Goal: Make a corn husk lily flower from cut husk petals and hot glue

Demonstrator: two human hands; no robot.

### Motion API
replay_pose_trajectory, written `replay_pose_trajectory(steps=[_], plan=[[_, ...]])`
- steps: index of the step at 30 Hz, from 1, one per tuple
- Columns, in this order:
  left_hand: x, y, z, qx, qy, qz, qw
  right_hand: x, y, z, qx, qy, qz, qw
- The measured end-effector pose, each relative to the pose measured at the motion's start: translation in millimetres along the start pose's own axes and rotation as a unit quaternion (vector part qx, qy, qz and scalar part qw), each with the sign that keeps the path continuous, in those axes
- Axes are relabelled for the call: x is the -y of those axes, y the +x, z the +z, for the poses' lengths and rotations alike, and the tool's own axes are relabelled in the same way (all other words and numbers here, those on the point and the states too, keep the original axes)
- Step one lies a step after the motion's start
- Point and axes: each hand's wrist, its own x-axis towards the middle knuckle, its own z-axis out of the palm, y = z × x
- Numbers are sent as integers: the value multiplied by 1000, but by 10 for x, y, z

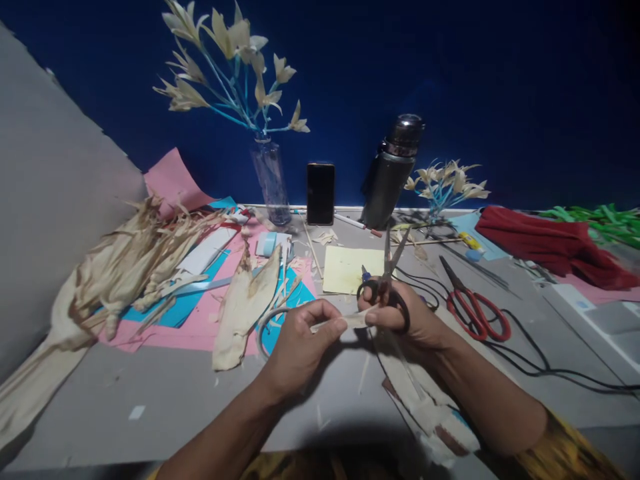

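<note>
Cream husk-like strip (356, 321), probably light, soft, tearable, spans left hand (309, 339) to right hand (413, 316), fingertips closed on it; right also carries open-bladed scissors (387, 275). Best pinched near its ends.

Strip (357, 320) is showing cream | scissors (385, 285) are showing black handles | grey bench (170, 407), far edge: flowers (241, 39) are showing cream petals, turquoise stems | near far-right corner: cloth (543, 237) is showing red | sleeve (563, 447) is showing dark-patched yellow
</note>
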Motion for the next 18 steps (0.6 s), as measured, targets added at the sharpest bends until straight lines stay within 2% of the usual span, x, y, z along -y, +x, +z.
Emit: replay_pose_trajectory(steps=[3,5,8,10,14,18], plan=[[23,5,4,19,-20,2,1000,-16,7,-2,0,-2,1,1000],[63,15,-10,26,-70,-13,997,-4,30,-47,10,53,3,999],[103,24,-39,22,-123,-21,992,20,61,-99,-6,126,-22,992],[96,19,-47,15,-116,-16,993,16,64,-88,-3,106,-31,994],[46,-5,-20,6,-82,-15,997,-24,37,-1,4,-1,-20,1000],[62,2,11,33,-111,-28,993,-25,34,7,21,40,-30,999]])
